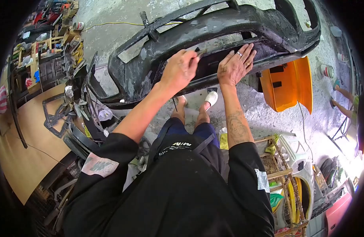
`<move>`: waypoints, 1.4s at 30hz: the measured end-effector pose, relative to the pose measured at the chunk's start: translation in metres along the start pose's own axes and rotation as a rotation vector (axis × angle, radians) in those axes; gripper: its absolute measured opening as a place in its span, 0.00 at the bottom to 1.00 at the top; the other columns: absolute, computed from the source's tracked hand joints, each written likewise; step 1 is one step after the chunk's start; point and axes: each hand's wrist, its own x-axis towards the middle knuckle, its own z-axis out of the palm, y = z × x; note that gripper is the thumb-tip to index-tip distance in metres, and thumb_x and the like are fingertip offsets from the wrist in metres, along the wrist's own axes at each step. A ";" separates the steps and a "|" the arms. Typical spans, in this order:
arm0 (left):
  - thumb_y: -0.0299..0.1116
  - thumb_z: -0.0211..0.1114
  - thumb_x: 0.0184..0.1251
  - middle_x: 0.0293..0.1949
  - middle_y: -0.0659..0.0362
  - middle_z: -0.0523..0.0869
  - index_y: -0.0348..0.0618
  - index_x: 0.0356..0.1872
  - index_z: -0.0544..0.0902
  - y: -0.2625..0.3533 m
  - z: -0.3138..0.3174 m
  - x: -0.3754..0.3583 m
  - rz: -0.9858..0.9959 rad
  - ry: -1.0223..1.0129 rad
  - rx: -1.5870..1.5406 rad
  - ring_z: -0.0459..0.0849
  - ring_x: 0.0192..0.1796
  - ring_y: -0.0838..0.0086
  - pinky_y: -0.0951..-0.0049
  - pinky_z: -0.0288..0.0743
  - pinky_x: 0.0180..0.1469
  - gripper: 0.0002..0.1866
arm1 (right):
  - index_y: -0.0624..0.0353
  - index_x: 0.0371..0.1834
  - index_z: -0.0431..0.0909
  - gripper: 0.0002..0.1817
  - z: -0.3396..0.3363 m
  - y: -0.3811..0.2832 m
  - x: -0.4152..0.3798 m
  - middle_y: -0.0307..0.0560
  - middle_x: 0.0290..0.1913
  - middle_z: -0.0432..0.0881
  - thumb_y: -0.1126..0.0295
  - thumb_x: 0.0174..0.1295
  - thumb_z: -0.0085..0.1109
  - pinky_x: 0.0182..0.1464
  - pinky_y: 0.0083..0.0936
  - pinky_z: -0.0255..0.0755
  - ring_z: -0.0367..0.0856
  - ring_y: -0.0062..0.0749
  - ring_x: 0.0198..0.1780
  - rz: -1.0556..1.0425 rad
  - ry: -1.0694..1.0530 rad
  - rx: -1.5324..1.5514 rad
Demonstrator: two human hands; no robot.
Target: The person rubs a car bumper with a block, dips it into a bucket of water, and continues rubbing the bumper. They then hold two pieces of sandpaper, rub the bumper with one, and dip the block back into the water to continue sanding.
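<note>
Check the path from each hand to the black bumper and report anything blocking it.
Nothing visible blocks the right hand: it rests on the black bumper. The left hand, over the bumper, pinches a small dark item; nothing else shows between them. The orange panel sits off to the right, clear of both hands.

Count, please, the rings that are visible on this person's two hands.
2: a silver ring and a gold-coloured ring, on different fingers of the right hand. The curled left hand may hide others.

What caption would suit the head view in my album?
Left hand seemingly pinching a small dark object, right hand spread on a black bumper, an orange panel nearby.
</note>
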 end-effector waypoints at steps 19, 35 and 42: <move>0.31 0.68 0.72 0.31 0.44 0.86 0.37 0.37 0.85 0.002 0.007 0.014 0.045 -0.046 0.092 0.86 0.35 0.45 0.51 0.78 0.39 0.07 | 0.74 0.81 0.61 0.35 -0.001 0.000 -0.003 0.59 0.87 0.55 0.60 0.78 0.45 0.82 0.51 0.48 0.50 0.59 0.87 0.005 0.006 0.009; 0.33 0.67 0.74 0.33 0.46 0.87 0.38 0.40 0.88 -0.006 0.007 0.002 0.008 -0.011 0.134 0.87 0.38 0.47 0.52 0.80 0.43 0.09 | 0.75 0.81 0.61 0.35 0.000 0.001 -0.003 0.59 0.87 0.55 0.59 0.79 0.44 0.82 0.52 0.48 0.51 0.60 0.87 -0.007 0.000 -0.012; 0.31 0.67 0.73 0.33 0.46 0.84 0.39 0.39 0.85 -0.006 0.026 0.014 0.040 0.049 0.223 0.85 0.37 0.45 0.49 0.79 0.41 0.06 | 0.72 0.82 0.60 0.35 -0.001 -0.001 -0.004 0.57 0.88 0.53 0.59 0.80 0.41 0.82 0.52 0.48 0.49 0.57 0.87 0.005 -0.011 -0.016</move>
